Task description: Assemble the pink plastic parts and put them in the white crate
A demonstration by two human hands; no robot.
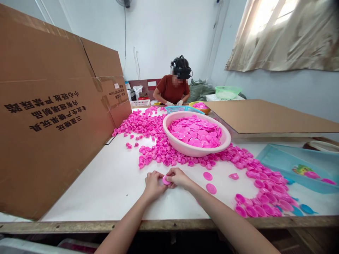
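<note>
Between my hands, just above the white table, is a small round pink toy saucer (pixel 166 180). My left hand (pixel 154 184) pinches it from the left, and my right hand (pixel 177 177) grips its right side with thumb and fingers. The fingers hide part of the piece, so I cannot tell whether a toy cup is joined to it. Two loose pink saucers (pixel 211 188) lie flat to the right of my hands. Many pink toy cups (pixel 159 153) are heaped beyond them. A pale pink basin (pixel 197 152) full of pink saucers stands among the cups.
A tall cardboard box (pixel 53 106) walls off the left side. At right are a cardboard sheet (pixel 272 116), a blue tray (pixel 280 155) and more pink cups (pixel 267 192). Across the table a person (pixel 172 90) in gloves works behind a blue basket (pixel 182 110).
</note>
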